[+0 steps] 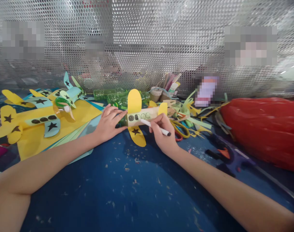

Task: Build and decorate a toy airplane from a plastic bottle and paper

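A toy plane made from a green bottle (123, 120), wrapped in pale paper (153, 111), lies in front of me with yellow paper wings (134, 100). The lower wing bears a black star. Along its side runs a row of drawn circles; the first is filled black, the second partly, and the others are outlines. My left hand (110, 124) steadies the bottle's left end between thumb and fingers. Pinched in my right hand (163, 133) is a white marker (154, 126) with a black end, its tip at the circles.
Similar toy planes (41, 117) lie left on yellow paper sheets (85, 111). Behind are green bottles (117, 96) and cups (156, 93) of craft sticks. Scissors (182, 129), paper scraps (190, 112), a purple glue gun (234, 154) and a red bag (263, 129) sit right. Perforated metal (147, 32) borders the back.
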Action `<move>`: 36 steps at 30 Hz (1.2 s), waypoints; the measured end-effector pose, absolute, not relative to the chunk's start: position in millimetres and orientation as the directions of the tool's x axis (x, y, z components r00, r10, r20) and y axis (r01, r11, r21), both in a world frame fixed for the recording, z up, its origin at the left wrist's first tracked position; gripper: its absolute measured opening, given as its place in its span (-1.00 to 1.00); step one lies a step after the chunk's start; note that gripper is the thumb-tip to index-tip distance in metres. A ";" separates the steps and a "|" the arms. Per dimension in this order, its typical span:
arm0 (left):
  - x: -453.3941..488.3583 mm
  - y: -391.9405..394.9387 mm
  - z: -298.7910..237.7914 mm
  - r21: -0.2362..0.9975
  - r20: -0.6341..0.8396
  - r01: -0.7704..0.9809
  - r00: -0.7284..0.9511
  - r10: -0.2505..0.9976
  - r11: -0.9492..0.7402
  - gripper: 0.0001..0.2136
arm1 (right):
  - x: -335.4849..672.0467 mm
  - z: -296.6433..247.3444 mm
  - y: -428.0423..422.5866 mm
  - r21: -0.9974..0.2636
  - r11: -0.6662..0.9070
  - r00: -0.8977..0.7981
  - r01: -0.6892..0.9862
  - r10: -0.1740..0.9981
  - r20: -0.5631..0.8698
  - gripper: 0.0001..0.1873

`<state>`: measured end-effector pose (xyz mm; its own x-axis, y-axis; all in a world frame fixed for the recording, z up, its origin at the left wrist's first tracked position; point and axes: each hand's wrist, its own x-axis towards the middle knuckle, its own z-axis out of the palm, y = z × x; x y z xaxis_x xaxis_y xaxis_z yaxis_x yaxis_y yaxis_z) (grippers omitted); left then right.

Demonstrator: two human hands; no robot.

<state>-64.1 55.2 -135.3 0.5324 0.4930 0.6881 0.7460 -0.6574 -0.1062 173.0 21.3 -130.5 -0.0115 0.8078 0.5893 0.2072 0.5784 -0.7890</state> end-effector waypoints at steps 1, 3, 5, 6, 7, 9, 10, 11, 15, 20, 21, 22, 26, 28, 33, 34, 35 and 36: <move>-64.0 55.2 -135.3 -0.107 0.689 0.746 0.533 0.492 -0.657 -0.45 | 172.8 -130.1 21.1 -0.787 0.584 -0.015 0.196 0.805 0.593 -0.82; -64.0 55.0 -135.1 -0.104 0.690 0.747 0.530 0.493 -0.657 -0.45 | 172.2 -128.7 20.9 -0.781 0.600 -0.009 0.172 0.794 0.608 -0.82; -63.9 54.7 -134.8 -0.102 0.692 0.749 0.526 0.494 -0.655 -0.46 | 171.6 -126.8 20.4 -0.772 0.615 0.012 0.161 0.781 0.624 -0.86; -63.9 54.5 -134.6 -0.104 0.691 0.749 0.528 0.494 -0.654 -0.46 | 171.5 -125.9 19.9 -0.766 0.621 0.014 0.164 0.775 0.631 -0.89; -63.9 54.4 -134.4 -0.107 0.688 0.749 0.530 0.495 -0.654 -0.46 | 171.5 -125.0 19.4 -0.761 0.626 0.007 0.171 0.771 0.636 -0.91; -63.9 54.1 -134.0 -0.109 0.682 0.750 0.534 0.500 -0.652 -0.46 | 172.1 -123.9 18.1 -0.749 0.635 -0.024 0.191 0.766 0.643 -0.92; -63.9 54.0 -133.8 -0.108 0.680 0.751 0.534 0.502 -0.652 -0.46 | 172.5 -123.7 17.5 -0.745 0.637 -0.035 0.199 0.764 0.644 -0.91; -63.8 53.9 -133.6 -0.107 0.679 0.751 0.534 0.504 -0.651 -0.46 | 172.8 -123.8 17.2 -0.744 0.636 -0.041 0.203 0.765 0.643 -0.90; -63.5 53.7 -133.2 -0.115 0.681 0.752 0.535 0.500 -0.649 -0.45 | 173.1 -125.6 17.9 -0.775 0.601 -0.018 0.194 0.793 0.610 -0.85; -63.6 54.0 -134.0 -0.120 0.687 0.749 0.536 0.490 -0.652 -0.45 | 171.8 -128.2 21.4 -0.798 0.573 -0.005 0.187 0.813 0.582 -0.84; -63.6 54.2 -134.3 -0.119 0.689 0.748 0.536 0.489 -0.653 -0.45 | 171.8 -128.7 22.0 -0.800 0.571 -0.010 0.184 0.815 0.579 -0.84; -63.6 54.3 -134.6 -0.116 0.691 0.748 0.533 0.488 -0.653 -0.45 | 171.8 -129.1 22.5 -0.803 0.568 -0.015 0.181 0.818 0.575 -0.85; -63.5 55.1 -135.5 -0.108 0.700 0.747 0.525 0.483 -0.656 -0.45 | 172.2 -129.3 22.9 -0.800 0.565 -0.010 0.203 0.818 0.575 -0.85; -63.4 55.4 -135.5 -0.113 0.702 0.746 0.527 0.479 -0.656 -0.45 | 172.5 -128.6 22.0 -0.789 0.572 -0.005 0.222 0.810 0.586 -0.83; -63.1 54.4 -134.1 -0.116 0.688 0.752 0.532 0.494 -0.649 -0.45 | 172.8 -128.5 20.9 -0.782 0.581 -0.001 0.227 0.803 0.596 -0.83; -63.0 54.0 -133.8 -0.114 0.687 0.752 0.532 0.495 -0.650 -0.45 | 172.7 -129.0 21.2 -0.786 0.577 0.001 0.220 0.806 0.592 -0.84; -63.0 53.7 -133.7 -0.110 0.688 0.751 0.530 0.496 -0.651 -0.45 | 172.6 -129.4 21.7 -0.791 0.574 0.000 0.212 0.809 0.587 -0.84; -63.0 53.6 -133.6 -0.105 0.690 0.750 0.528 0.496 -0.653 -0.46 | 172.4 -129.8 22.2 -0.795 0.570 -0.005 0.205 0.813 0.582 -0.85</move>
<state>-63.0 53.6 -133.6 0.5280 0.4957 0.6896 0.7500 -0.6531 -0.1047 172.4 22.2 -129.8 -0.0046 0.8132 0.5820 0.2049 0.5704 -0.7954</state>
